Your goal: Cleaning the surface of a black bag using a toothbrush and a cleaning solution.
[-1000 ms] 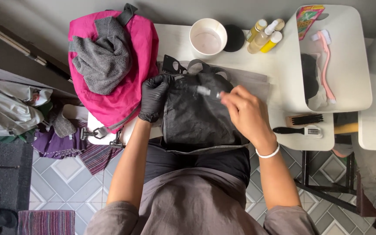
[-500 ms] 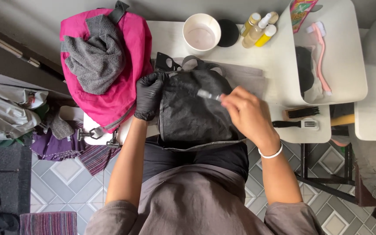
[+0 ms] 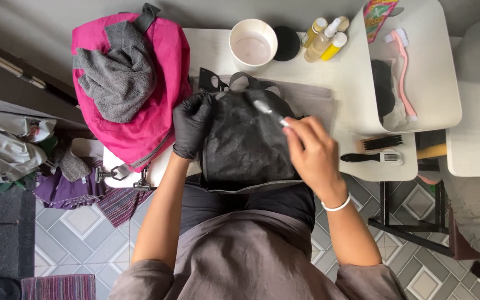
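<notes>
two hands work a black backpack point(image 3: 245, 144) lying on the white table point(image 3: 356, 83).
gloved left hand point(image 3: 191, 125) presses flat on its side, grasping nothing; bare right hand point(image 3: 311, 153) pinches a small brush point(image 3: 268, 110) against it. three yellow bottles point(image 3: 324, 38) stand beyond.

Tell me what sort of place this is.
Probably a small bag-cleaning or repair workstation, perhaps home-run. A black bag lies on a white table, held by the gloved left hand while the right hand works a small brush on it. Bottles and brushes stand nearby.
</notes>
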